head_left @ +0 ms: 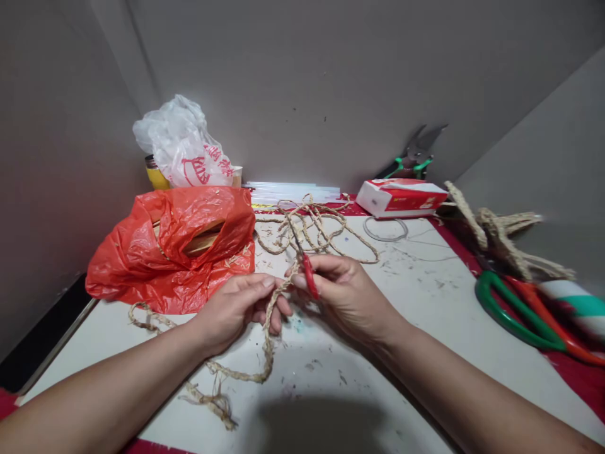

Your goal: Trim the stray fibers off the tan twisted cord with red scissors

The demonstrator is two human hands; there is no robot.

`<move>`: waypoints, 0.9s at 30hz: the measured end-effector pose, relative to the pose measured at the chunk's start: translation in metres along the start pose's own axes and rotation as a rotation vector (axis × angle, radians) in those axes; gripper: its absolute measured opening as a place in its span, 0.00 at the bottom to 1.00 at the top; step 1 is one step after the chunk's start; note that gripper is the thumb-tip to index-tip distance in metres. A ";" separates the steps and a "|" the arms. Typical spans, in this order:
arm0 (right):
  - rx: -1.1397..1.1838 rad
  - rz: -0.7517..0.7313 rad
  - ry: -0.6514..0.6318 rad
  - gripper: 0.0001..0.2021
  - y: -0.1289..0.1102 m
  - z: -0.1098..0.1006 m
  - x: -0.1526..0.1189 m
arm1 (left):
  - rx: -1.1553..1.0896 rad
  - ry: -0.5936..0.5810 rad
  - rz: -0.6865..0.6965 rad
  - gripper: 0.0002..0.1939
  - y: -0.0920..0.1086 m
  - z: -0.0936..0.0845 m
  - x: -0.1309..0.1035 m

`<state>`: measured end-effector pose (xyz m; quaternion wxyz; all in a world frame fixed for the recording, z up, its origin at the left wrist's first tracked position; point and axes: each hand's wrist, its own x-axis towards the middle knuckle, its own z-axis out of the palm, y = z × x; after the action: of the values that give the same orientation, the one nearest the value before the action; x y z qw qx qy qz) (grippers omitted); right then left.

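Observation:
A braided straw rope (pixel 268 350) runs between my two hands over the white board (pixel 331 397). My left hand (pixel 246 306) pinches it between thumb and fingers. Small red-handled scissors (pixel 309 276) are in my right hand (pixel 343 290), their dark blades pointing up and away from me. That hand's fingertips also touch the rope near my left thumb. The rope's far length lies in loose loops at the back of the board. Its near part passes under my left forearm, and a frayed end rests at the front left.
At the left sits a red plastic bag (pixel 137 252) with pale strips inside, a white plastic bag (pixel 177 142) behind it. A tissue pack (pixel 401 197) and wire coil (pixel 385 229) lie back right. Green-and-orange-handled scissors (pixel 515 321) and straw bundles (pixel 505 230) lie at the right.

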<state>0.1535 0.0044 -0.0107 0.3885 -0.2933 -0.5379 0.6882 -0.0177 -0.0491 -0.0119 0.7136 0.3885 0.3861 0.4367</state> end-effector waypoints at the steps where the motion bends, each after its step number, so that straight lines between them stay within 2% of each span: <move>1: -0.014 -0.002 -0.011 0.05 0.001 0.001 -0.001 | -0.004 -0.013 -0.009 0.13 0.000 0.000 0.000; 13: 0.013 -0.003 0.078 0.08 0.004 0.000 0.003 | -0.112 -0.016 -0.040 0.08 0.004 0.002 -0.002; 21: 0.011 -0.017 0.123 0.09 0.003 0.002 0.003 | -0.126 -0.035 -0.095 0.11 0.006 0.001 -0.004; 27: 0.017 -0.093 0.228 0.08 0.000 -0.001 0.007 | -0.165 -0.077 -0.116 0.13 0.004 -0.002 -0.003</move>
<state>0.1509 0.0108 -0.0112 0.4812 -0.3412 -0.4972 0.6362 -0.0216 -0.0497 -0.0084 0.7815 0.3221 0.3430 0.4096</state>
